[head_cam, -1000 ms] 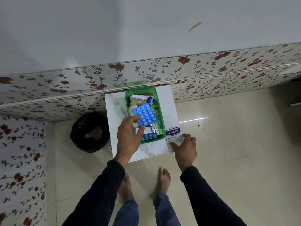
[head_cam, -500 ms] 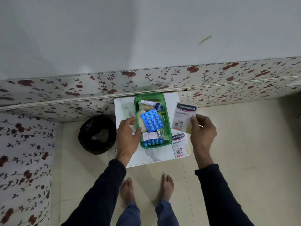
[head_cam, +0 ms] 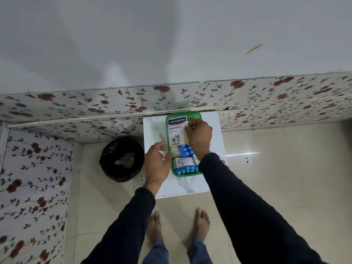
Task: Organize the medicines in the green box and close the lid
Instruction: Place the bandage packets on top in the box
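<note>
My right hand [head_cam: 199, 135] pinches the right edge of a plaster packet [head_cam: 177, 131] and holds it flat over the far half of the green box [head_cam: 176, 173]. The box sits on the white tabletop [head_cam: 152, 128] against the flowered wall. My left hand [head_cam: 157, 161] rests against the box's left wall, fingers loosely curled and holding nothing. Nearer me in the box lie a blue pill strip [head_cam: 185, 150], a white packet [head_cam: 183, 161] and a row of blue capsules [head_cam: 185, 170]. A black bin [head_cam: 122, 159] stands on the floor to the left.
</note>
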